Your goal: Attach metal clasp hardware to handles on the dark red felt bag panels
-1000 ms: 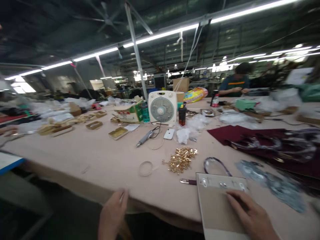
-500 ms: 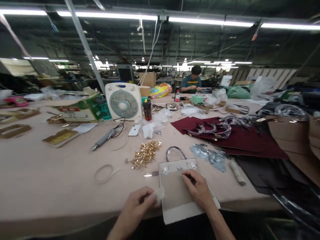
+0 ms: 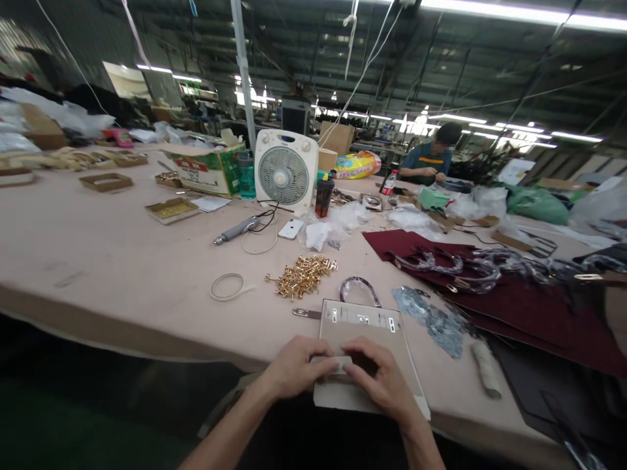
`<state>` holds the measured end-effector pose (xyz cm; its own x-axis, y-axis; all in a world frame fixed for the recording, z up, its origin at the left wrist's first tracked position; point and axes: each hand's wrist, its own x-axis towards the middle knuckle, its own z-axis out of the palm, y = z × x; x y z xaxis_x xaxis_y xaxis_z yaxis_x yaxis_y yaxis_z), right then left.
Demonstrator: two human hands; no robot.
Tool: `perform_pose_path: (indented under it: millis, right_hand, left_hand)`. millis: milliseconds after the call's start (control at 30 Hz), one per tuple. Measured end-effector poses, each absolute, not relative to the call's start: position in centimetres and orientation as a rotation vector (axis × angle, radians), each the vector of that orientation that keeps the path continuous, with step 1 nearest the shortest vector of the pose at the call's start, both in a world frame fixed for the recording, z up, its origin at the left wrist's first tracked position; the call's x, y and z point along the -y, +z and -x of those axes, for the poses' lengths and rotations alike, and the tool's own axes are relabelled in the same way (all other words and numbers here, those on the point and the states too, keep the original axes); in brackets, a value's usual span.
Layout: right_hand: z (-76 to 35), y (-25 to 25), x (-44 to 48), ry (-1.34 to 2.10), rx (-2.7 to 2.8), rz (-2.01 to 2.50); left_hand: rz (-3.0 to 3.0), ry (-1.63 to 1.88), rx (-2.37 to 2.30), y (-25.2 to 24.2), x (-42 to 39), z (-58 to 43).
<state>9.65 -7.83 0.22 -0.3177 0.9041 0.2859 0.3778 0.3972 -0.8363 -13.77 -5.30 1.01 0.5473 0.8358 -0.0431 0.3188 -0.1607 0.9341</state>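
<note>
A small pale strip [image 3: 343, 364], perhaps tape, is pinched in my left hand [image 3: 296, 367] over the lower part of a flat beige bag panel [image 3: 365, 336]. The thumb and fingertips of my right hand [image 3: 379, 373] close on the strip's other end. Metal fittings show along the panel's upper band. From its top edge rises a dark curved handle [image 3: 360, 282] in clear wrap, and a short dark strap [image 3: 307, 313] sticks out on the left. My hands cover part of the panel's lower half.
Gold metal fittings [image 3: 304, 277] lie heaped beyond the panel, beside a roll of pale tape [image 3: 228, 286]. Grey metal pieces [image 3: 434, 320] and maroon panels [image 3: 416, 248] are to the right. An electric screwdriver [image 3: 238, 230] and fan [image 3: 285, 170] stand farther back. A person [image 3: 431, 160] sits across.
My left hand has moved right over the panel with the pale strip. My right hand has come down from the panel's upper part to meet it. The view has turned left and tilted downward.
</note>
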Motion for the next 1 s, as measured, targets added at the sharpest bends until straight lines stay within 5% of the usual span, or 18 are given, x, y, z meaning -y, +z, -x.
perform_pose_path:
  millis: [300,600,1000]
  right_hand:
    - [-9.6,-0.4,8.0,0.839,1.836,1.108]
    - [-9.8,0.2,8.1,0.854,1.773,1.146]
    - [-9.8,-0.3,7.7,0.787,1.752,1.077]
  left_hand:
    - [-1.985,0.467,-1.230,2.7,5.9,13.1]
    - [-2.404,0.481,-0.990,3.3,4.9,12.2]
    - [-2.289,0.519,-0.987,2.8,4.1,11.5]
